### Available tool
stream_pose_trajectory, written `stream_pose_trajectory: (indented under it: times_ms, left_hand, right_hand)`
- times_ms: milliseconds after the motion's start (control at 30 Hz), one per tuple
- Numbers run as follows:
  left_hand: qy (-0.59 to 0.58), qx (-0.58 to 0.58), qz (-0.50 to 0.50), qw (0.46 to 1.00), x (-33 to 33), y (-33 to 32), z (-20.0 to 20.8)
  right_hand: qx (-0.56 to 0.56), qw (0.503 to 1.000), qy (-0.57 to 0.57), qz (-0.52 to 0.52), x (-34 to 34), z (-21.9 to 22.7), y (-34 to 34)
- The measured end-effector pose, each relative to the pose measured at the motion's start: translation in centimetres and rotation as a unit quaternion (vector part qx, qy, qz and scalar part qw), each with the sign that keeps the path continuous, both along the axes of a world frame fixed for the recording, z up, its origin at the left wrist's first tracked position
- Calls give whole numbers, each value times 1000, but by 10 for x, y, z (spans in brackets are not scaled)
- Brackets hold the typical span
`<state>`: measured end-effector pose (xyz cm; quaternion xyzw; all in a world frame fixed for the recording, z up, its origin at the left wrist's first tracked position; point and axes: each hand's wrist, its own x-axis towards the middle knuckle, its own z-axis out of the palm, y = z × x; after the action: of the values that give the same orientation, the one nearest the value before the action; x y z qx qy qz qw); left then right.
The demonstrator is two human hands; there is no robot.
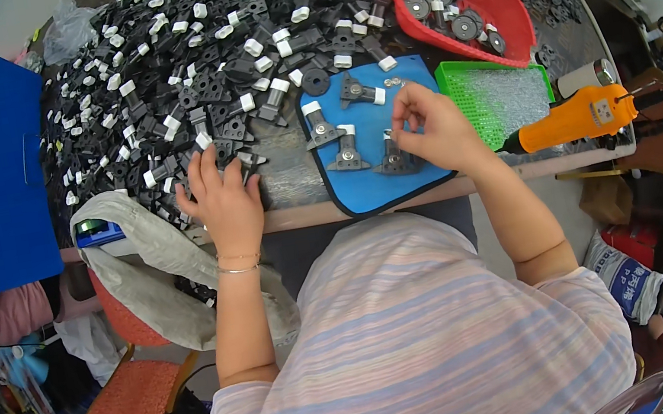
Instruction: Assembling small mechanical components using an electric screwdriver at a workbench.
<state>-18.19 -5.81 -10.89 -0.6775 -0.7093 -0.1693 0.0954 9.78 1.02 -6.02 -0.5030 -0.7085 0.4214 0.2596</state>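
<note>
My left hand (227, 211) rests at the near edge of a large heap of black plastic parts with white ends (154, 87). Its fingers are spread, and a black part lies by the fingertips. Over the blue mat (359, 189), my right hand (437, 132) has thumb and fingers pinched together; whatever is between them is too small to make out. Just under those fingertips sits a black bracket-like part (394, 160). More such parts lie on the mat, among them one (347, 154) with a round metal piece in its middle. Small metal rings (393, 82) are near the mat's far edge.
A red basket (527, 21) of black discs stands at the back right. Beside the mat is a green basket (447, 80) full of small shiny pieces. An orange electric screwdriver (576, 120) lies right of it. A pale sack (151, 228) hangs at the table's left front.
</note>
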Motion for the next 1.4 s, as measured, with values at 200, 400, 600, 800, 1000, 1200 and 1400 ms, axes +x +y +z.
stream_pose_trajectory:
  times_ms: [200, 400, 600, 800, 1000, 1200, 1400]
  left_hand:
    - [-18, 46, -29, 998, -2, -6, -2]
    - [-425, -75, -151, 889, 26, -6, 15]
    - [-531, -278, -153, 785, 44, -20, 12]
    - [-322, -189, -234, 898, 57, 0, -4]
    - [-332, -151, -216, 906, 55, -4, 7]
    - [-329, -125, -240, 905, 49, -11, -3]
    - [-336, -121, -237, 903, 49, -12, -7]
  right_hand:
    - [-24, 999, 12, -42, 21, -9, -2]
    - [-28, 999, 10, -37, 16, -12, 1]
    - [-28, 999, 28, -14, 8, -8, 4]
    - [-24, 995, 5, 96, -11, -4, -3]
    - [-66, 977, -58, 194, -28, 3, -9]
    - [-55, 969, -131, 201, -49, -2, -16]
    - [-13, 968, -190, 164, -56, -3, -19]
